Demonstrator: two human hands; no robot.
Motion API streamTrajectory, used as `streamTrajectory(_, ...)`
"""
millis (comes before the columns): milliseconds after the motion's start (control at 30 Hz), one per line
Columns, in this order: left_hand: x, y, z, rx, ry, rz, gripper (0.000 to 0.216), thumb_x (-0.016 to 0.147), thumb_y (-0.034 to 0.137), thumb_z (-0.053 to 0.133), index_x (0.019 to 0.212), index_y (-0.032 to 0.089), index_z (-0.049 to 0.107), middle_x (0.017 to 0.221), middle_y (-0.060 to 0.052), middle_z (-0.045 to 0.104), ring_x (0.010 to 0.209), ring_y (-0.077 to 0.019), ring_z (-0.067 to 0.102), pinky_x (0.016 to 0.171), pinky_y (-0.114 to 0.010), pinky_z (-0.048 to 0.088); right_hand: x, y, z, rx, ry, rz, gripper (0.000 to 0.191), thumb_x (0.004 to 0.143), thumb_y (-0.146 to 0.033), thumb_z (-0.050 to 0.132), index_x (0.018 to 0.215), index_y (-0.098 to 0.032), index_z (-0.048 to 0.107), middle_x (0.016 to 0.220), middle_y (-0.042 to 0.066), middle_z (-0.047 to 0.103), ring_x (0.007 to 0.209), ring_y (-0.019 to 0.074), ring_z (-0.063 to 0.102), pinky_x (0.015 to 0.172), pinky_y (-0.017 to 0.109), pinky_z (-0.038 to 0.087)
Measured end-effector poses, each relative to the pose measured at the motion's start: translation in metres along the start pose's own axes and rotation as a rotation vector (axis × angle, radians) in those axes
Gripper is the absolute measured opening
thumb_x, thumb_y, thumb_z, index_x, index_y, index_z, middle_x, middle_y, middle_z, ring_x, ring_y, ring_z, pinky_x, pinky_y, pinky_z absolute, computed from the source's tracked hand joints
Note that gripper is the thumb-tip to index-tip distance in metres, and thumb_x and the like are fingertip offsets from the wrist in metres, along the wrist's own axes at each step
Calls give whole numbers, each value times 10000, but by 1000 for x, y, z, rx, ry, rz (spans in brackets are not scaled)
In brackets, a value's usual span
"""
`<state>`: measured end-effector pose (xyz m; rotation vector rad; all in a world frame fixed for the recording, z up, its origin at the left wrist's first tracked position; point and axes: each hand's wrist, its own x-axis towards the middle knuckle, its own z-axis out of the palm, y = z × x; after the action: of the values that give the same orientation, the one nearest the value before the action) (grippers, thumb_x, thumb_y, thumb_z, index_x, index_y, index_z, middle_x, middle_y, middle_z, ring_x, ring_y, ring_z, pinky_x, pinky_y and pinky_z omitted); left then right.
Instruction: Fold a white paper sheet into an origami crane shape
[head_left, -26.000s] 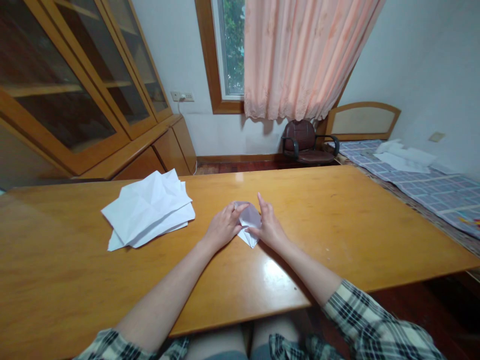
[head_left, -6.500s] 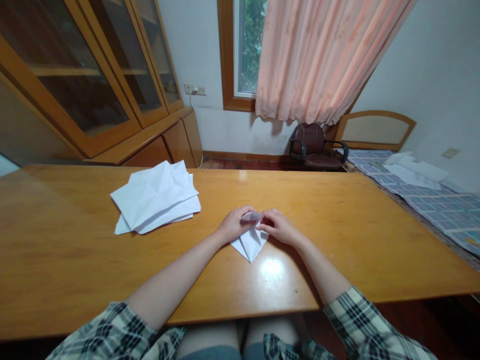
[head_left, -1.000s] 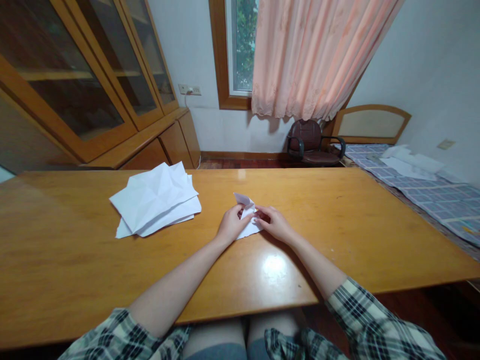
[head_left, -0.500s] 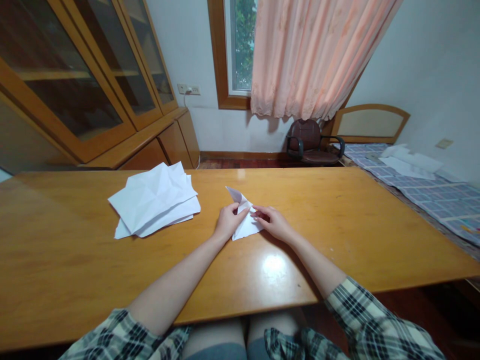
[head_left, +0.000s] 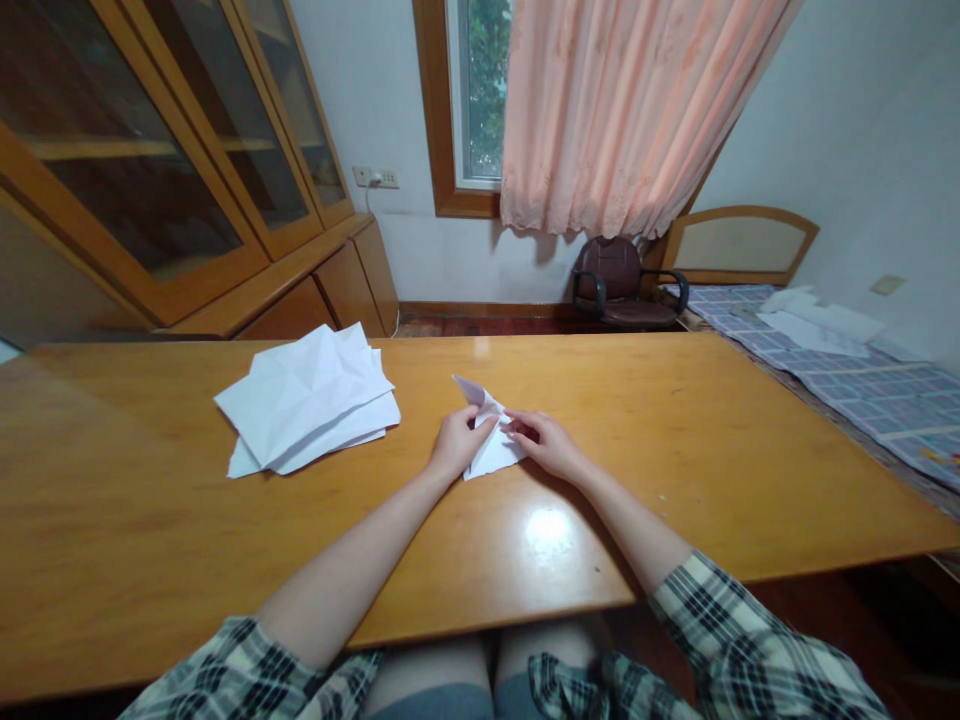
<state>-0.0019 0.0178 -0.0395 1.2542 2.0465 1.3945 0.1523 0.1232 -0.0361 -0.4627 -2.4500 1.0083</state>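
A small folded sheet of white paper (head_left: 491, 458) lies on the table between my hands, one pointed flap rising at its far left. My left hand (head_left: 456, 440) grips the paper's left side, with the thumb pressed on top. From the right, my right hand (head_left: 551, 442) pinches the paper near its middle fold with thumb and fingertips. Parts of the folds are hidden under the fingers.
A stack of creased white sheets (head_left: 311, 400) rests to the left on the wooden table (head_left: 675, 440). Behind the table are a glass-door cabinet (head_left: 187, 180), a dark office chair (head_left: 619, 280) and a bed (head_left: 825, 350) with papers on it.
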Motion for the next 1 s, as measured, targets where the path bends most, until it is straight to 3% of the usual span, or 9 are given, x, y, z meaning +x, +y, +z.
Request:
streamTrajectory(367,-2,2,-3,34,19,16,231,772,327,605,911,160,686,880,-51,725,782,-212,655,673,-273,478,-1,-3,-2,-2,-1,12,353,857,-246,548,1201,-184,596,936,61,702,817,183,587,760,309,446)
streamTrajectory(567,-2,6,-3,60,14,11,230,766,350,618,867,155,686,822,-46,716,728,-201,638,648,-273,476,1,-4,-2,52,23,36,318,857,-262,529,1145,-171,628,883,58,701,753,166,604,711,282,459)
streamTrajectory(767,0,3,-3,142,8,97,180,797,294,560,808,151,669,744,-36,673,678,-174,594,609,-258,441,3,-7,-1,-28,101,90,232,855,-274,543,1013,-163,672,837,54,697,732,160,611,685,260,455)
streamTrajectory(1000,0,2,-5,130,-19,219,169,797,249,545,670,156,606,762,-47,605,731,-172,576,635,-262,444,5,-10,0,-113,73,74,198,879,-270,522,929,-179,690,917,69,706,830,181,622,749,275,443)
